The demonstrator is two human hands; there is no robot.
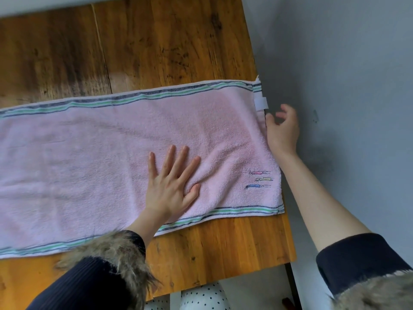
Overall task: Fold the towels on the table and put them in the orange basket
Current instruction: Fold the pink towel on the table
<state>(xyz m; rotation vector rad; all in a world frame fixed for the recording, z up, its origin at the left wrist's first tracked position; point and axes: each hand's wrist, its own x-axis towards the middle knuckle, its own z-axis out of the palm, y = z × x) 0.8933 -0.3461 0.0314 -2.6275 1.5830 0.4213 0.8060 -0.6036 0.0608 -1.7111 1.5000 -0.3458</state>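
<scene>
On the counter (pixel 201 247) our left hand (pixel 172 184) lay spread flat, pinning the pink towel (pixel 100 148) — right hand (pixel 282 128), loosely curled, should pinch the edge squarely.

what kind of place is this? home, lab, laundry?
Probably a home room, though little shows. A worn wooden table stands beside a plain grey wall, a pink towel lies spread on it, and the person wears a fur-trimmed coat sleeve. No lab gear or laundry machines show.

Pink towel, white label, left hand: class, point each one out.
pink towel (pixel 93 153), head view, bare middle of the cloth.
white label (pixel 261 104), head view, centre of the tag.
left hand (pixel 172 186), head view, its back.
</scene>
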